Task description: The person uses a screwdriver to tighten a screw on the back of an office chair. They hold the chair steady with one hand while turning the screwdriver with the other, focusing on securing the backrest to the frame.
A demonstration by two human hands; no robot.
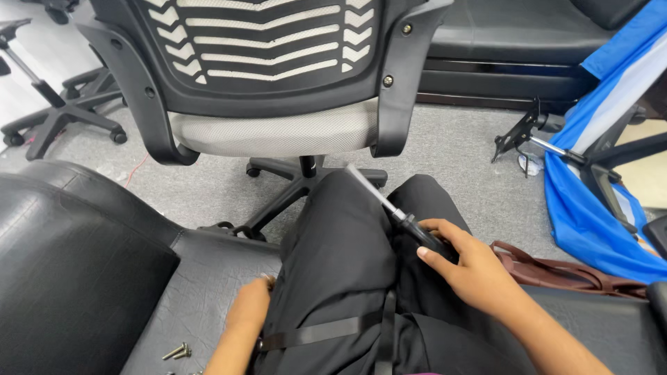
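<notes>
— Grey speckled carpet is seen across the floor, and a black leather-look sofa seat is sat upon, with its padded arm rising at the left. What is held?

— A screwdriver with a black handle and a bright steel shaft is grasped in the right hand. The fingers are closed round the handle, and the shaft is pointed up and away over the black-trousered lap, towards the chair in front. It is judged to be kept at the ready rather than in use, since its tip touches nothing.

— And the other hand?

— The left hand is lowered beside the thigh onto the seat. Whether anything is pinched in it cannot be told, as the fingers are hidden against the trouser cloth. A few small silver screws are laid on the seat near it, probably so that they stay within reach and do not roll off.

— What is faced?

— A black office chair with a slotted plastic back and a grey mesh seat is stood just ahead, its back turned to the knees and its wheeled base on the carpet.

— What else is around?

— Another black chair base is stood at the far left. A blue plastic sheet is draped at the right over black metal chair parts, and a brown strap is laid on the sofa beside the right forearm.
</notes>
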